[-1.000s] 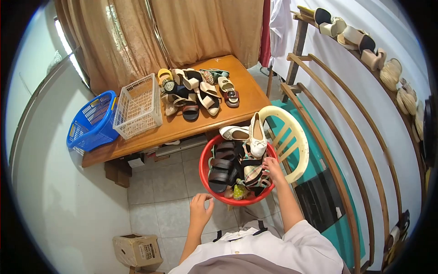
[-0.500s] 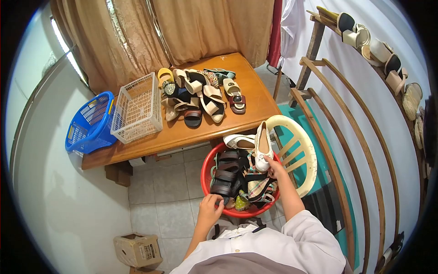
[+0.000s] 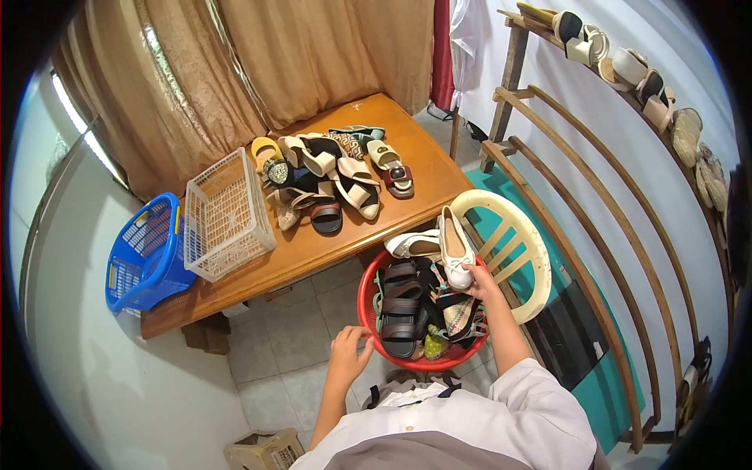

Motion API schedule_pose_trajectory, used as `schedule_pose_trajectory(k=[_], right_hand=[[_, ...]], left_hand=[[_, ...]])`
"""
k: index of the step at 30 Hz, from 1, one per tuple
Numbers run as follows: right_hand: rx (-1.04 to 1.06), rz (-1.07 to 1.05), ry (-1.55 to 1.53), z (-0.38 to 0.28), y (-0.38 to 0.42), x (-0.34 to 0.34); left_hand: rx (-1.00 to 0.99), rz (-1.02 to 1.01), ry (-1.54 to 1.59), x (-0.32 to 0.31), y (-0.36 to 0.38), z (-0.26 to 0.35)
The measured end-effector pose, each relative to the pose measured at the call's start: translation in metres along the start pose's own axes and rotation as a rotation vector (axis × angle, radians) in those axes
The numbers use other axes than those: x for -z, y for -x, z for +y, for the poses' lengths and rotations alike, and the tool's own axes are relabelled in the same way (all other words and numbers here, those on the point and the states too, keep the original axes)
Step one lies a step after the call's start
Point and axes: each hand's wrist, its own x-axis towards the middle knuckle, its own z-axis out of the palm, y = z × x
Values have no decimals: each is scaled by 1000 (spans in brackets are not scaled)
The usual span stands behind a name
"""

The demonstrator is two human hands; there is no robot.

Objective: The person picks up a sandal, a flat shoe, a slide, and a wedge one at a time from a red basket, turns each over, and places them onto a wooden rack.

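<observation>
My right hand (image 3: 482, 283) grips a white ballet flat (image 3: 456, 249) by its bowed toe, the heel pointing away from me. The flat is over the right side of a red basket (image 3: 365, 291). Its white mate (image 3: 413, 244) lies at the basket's far rim. My left hand (image 3: 347, 354) is just left of the near rim, empty, with thumb and fingers apart. Inside the basket are dark strappy sandals (image 3: 402, 308), a patterned woven shoe (image 3: 464, 319) and a yellow-green item (image 3: 435, 345) whose kind I cannot make out.
A wooden table (image 3: 423, 145) bears a pile of sandals (image 3: 321, 176), a clear plastic crate (image 3: 227, 215) and a blue basket (image 3: 149, 254). A cream plastic chair (image 3: 540, 274) stands right of the basket. Wooden racks (image 3: 595, 196) with shoes run along the right; a cardboard box (image 3: 265, 453) is bottom left.
My left hand has come away from the dark sandals at the basket's rim and opened to the left. My right hand still holds the white flat. The view has shifted slightly.
</observation>
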Motion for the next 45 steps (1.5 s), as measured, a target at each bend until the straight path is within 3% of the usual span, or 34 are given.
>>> schedule_pose_trajectory(k=[4,8,9,12,13,17,18,22,23,26,30,34,40,45], right_hand=[[130,69,-22,9,39,-12],[234,-91,-58,19,100,-30],[298,-150,-83,23,118,-38],[431,-246,-166,37,165,-53],[431,-255,-150,42,180,-56],[604,-215,61,78,224,-62],[673,-194,196,89,227,-58],[734,63,99,103,277,-65],[671,66,56,103,291,-65],[838,254,182,115,318,-62],[1246,625,992,129,355,-51],[1326,818,1418,141,375,-28],[1449,1034,1350,162,437,24],[1585,1209,1300,183,504,88]], left_hand=[[32,-101,179,-1,2,-10],[151,-259,475,-11,-13,-12],[169,-413,722,-17,-20,-23],[244,-587,1192,-26,-38,-14],[194,-670,1193,-35,-44,-13],[334,-687,1572,-77,-42,24],[460,-606,1437,-75,-37,47],[605,-651,1462,-103,-28,75],[575,-656,1485,-104,-26,87],[476,-703,1478,-110,-20,114],[527,-824,1454,-110,-17,147],[505,-921,1386,-126,4,182],[438,-1126,1335,-155,59,250],[241,-1402,1285,-179,121,317]])
